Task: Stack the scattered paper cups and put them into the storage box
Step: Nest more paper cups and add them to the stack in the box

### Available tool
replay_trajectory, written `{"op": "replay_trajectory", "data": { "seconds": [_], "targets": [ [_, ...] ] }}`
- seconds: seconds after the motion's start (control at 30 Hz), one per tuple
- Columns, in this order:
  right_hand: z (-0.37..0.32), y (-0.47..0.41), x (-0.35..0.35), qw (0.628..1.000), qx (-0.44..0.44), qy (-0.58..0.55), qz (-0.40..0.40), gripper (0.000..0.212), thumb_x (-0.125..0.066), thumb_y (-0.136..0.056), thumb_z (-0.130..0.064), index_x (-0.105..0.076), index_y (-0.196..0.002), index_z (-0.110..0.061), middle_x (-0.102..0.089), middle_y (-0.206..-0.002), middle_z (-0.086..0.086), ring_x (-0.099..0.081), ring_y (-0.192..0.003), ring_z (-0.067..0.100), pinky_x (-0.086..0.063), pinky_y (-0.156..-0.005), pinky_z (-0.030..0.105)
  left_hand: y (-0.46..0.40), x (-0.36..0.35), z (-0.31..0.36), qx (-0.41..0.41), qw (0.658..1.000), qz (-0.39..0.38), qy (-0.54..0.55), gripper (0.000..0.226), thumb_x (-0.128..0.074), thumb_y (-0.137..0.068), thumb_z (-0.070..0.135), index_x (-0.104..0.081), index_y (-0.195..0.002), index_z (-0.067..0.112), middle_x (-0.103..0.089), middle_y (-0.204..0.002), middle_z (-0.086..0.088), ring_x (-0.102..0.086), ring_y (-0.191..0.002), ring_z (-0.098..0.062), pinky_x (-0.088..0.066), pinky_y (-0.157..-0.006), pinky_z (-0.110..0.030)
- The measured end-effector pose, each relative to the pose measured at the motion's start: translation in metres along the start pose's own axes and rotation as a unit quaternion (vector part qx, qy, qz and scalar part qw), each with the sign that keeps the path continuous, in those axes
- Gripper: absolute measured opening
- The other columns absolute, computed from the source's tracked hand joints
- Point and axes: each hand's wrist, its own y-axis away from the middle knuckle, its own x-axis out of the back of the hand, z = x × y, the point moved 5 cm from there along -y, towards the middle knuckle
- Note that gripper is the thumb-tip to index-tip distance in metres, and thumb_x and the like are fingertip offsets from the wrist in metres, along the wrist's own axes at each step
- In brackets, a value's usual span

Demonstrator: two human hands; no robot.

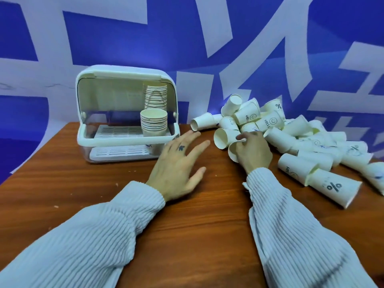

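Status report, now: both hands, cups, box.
Left hand open, empty, over the table. Right hand shut on a loose cup at the pile. Storage box open, two stacks inside. Path clear.

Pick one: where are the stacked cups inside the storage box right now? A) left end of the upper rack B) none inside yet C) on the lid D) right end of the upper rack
D: two cup stacks stand at the right end of the upper rack in the open storage box, one behind the other.
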Motion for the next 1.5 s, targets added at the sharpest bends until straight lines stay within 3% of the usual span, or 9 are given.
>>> {"op": "replay_trajectory", "data": {
  "seconds": [0.2, 0.33, 0.43, 0.57, 0.67, 0.8, 1.0, 1.23, 1.5],
  "targets": [
    [-0.044, 0.012, 0.024, 0.936, 0.039, -0.347, -0.043, 0.024, -0.057, -0.083, -0.032, -0.070, -0.079, -0.013, -0.065, -0.076, 0.005, -0.056, -0.074, 0.012, -0.044, -0.069, 0.031, 0.001, 0.006, -0.002, 0.051, 0.998, -0.019, 0.035, 0.086, -0.060, -0.086, 0.068, -0.031, -0.157, 0.029, -0.042, -0.156, 0.001, -0.041, -0.141, -0.020, -0.045, -0.110, -0.048],
    [-0.086, 0.046, 0.010, 0.887, 0.126, -0.394, -0.203, 0.032, -0.061, -0.096, -0.043, -0.074, -0.086, -0.016, -0.072, -0.093, 0.009, -0.065, -0.090, 0.018, -0.050, -0.082, 0.032, 0.001, 0.006, -0.003, 0.125, 0.984, -0.035, 0.119, 0.110, -0.077, -0.078, 0.054, -0.005, -0.160, 0.037, -0.055, -0.145, -0.002, -0.058, -0.124, -0.026, -0.051, -0.100, -0.042],
    [-0.082, 0.038, 0.008, 0.867, 0.076, -0.471, -0.142, 0.037, -0.054, -0.099, -0.049, -0.076, -0.094, -0.021, -0.074, -0.091, 0.000, -0.068, -0.089, 0.016, -0.051, -0.080, 0.031, 0.002, 0.007, -0.013, 0.176, 0.973, 0.003, 0.147, 0.105, -0.077, -0.076, 0.033, -0.011, -0.157, 0.039, -0.063, -0.136, -0.005, -0.060, -0.119, -0.032, -0.051, -0.094, -0.041],
    [-0.041, 0.011, -0.007, 0.968, 0.043, -0.241, 0.054, 0.029, -0.060, -0.096, -0.041, -0.071, -0.121, -0.030, -0.062, -0.127, -0.002, -0.056, -0.121, 0.019, -0.046, -0.103, 0.039, 0.002, 0.004, -0.016, 0.189, 0.968, -0.001, 0.166, 0.104, -0.079, -0.077, 0.034, -0.013, -0.157, 0.040, -0.060, -0.138, -0.001, -0.057, -0.122, -0.029, -0.049, -0.096, -0.037],
    [-0.020, -0.005, -0.039, 0.993, 0.034, -0.109, 0.020, 0.052, -0.065, -0.095, -0.043, -0.056, -0.144, -0.027, -0.046, -0.150, 0.010, -0.043, -0.138, 0.032, -0.041, -0.112, 0.046, 0.004, 0.004, -0.013, 0.183, 0.967, 0.000, 0.179, 0.102, -0.078, -0.079, 0.054, -0.011, -0.155, 0.043, -0.059, -0.139, 0.001, -0.058, -0.120, -0.026, -0.048, -0.096, -0.036],
    [-0.014, -0.017, -0.043, 0.998, 0.021, -0.050, 0.030, 0.038, -0.063, -0.096, -0.035, -0.061, -0.132, -0.023, -0.055, -0.134, 0.009, -0.053, -0.126, 0.033, -0.046, -0.092, 0.043, 0.004, 0.007, -0.010, 0.177, 0.970, 0.010, 0.169, 0.092, -0.065, -0.085, 0.065, -0.011, -0.156, 0.044, -0.059, -0.139, 0.000, -0.059, -0.121, -0.026, -0.048, -0.095, -0.038],
    [-0.002, -0.020, -0.030, 0.981, -0.028, -0.169, 0.095, 0.023, -0.058, -0.100, -0.028, -0.069, -0.117, -0.017, -0.064, -0.119, 0.007, -0.061, -0.107, 0.029, -0.037, -0.080, 0.032, 0.003, 0.017, -0.015, 0.195, 0.956, 0.058, 0.210, 0.080, -0.056, -0.087, 0.065, -0.021, -0.154, 0.041, -0.057, -0.138, 0.006, -0.056, -0.122, -0.019, -0.047, -0.099, -0.041],
    [-0.058, -0.004, 0.005, 0.910, 0.008, -0.397, 0.121, 0.011, -0.064, -0.097, -0.029, -0.066, -0.086, -0.030, -0.062, -0.071, -0.007, -0.056, -0.067, 0.005, -0.037, -0.061, 0.011, -0.007, 0.072, -0.068, 0.304, 0.873, 0.289, 0.249, 0.073, -0.066, -0.082, 0.058, -0.040, -0.142, 0.025, -0.058, -0.131, 0.001, -0.056, -0.120, -0.024, -0.050, -0.099, -0.050],
    [-0.183, -0.011, 0.010, 0.901, 0.098, -0.422, 0.010, 0.017, -0.065, -0.089, -0.018, -0.061, -0.093, -0.033, -0.064, -0.056, 0.004, -0.064, -0.060, 0.025, -0.051, -0.065, 0.037, 0.001, 0.104, -0.121, 0.399, 0.781, 0.392, 0.278, 0.062, -0.075, -0.075, 0.051, -0.047, -0.126, 0.030, -0.062, -0.118, 0.005, -0.059, -0.113, -0.024, -0.052, -0.095, -0.046]
  ]
}}
